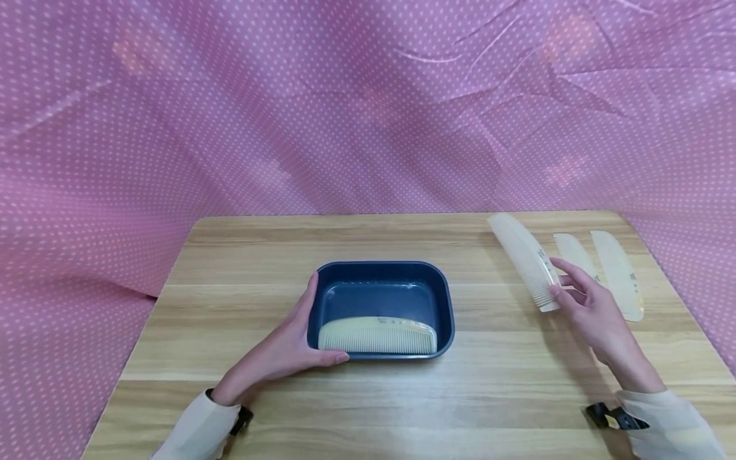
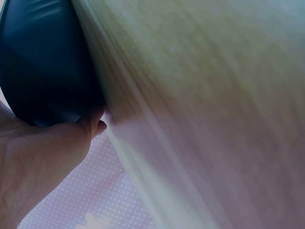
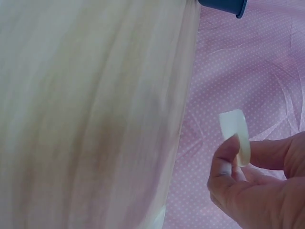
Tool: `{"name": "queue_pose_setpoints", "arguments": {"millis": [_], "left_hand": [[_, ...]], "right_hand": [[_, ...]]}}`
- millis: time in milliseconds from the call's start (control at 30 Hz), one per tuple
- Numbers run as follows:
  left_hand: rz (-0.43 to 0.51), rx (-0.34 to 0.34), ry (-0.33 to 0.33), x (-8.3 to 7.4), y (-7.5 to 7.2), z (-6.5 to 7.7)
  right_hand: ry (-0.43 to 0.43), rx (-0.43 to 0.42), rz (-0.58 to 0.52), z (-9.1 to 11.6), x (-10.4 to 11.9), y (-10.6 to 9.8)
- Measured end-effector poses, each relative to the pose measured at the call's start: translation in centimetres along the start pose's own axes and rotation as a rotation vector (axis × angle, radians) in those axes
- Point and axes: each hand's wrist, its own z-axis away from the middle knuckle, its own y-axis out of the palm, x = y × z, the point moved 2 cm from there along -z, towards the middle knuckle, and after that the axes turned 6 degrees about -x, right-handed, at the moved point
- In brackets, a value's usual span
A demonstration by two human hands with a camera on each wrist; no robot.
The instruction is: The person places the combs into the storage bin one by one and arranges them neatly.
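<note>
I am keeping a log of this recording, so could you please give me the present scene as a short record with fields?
Left hand: grips the dark blue tray at its left end
Right hand: pinches a pale comb, lifted off the wooden table
Inside tray: second comb, teeth toward the near side
Right side of table: two more combs, side by side
Background: pink dotted cloth

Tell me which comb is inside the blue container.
The comb along the near wall of the blue container. Another comb is pinched in the right hand; the last two combs lie on the table.
</note>
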Motion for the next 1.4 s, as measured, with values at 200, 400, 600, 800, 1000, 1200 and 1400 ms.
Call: {"name": "queue_pose_setpoints", "arguments": {"millis": [200,400,600,800,1000,1200,1400], "left_hand": [[0.005,0.003,-0.003,0.0,0.0,0.0],[0.010,0.000,-0.001,0.0,0.0,0.0],[0.010,0.001,-0.008,-0.1,-0.1,0.0],[0.005,0.003,-0.016,-0.3,-0.2,0.1],[0.000,-0.006,-0.028,-0.3,-0.3,0.3],[-0.010,-0.005,0.001,0.0,-0.2,0.1],[0.004,-0.010,0.015,0.2,0.1,-0.1]], "right_hand": [[0.026,-0.032,-0.085,0.1,0.4,0.0],[0.035,-0.042,-0.132,0.3,1.3,0.3],[0.034,-0.015,-0.162,0.7,2.6,1.0],[0.037,0.050,-0.132,1.2,3.7,1.8],[-0.018,0.121,-0.135,1.7,4.6,3.0],[-0.068,0.174,-0.146,2.4,5.4,4.6],[-0.068,0.211,-0.128,2.8,5.8,5.6]]}}
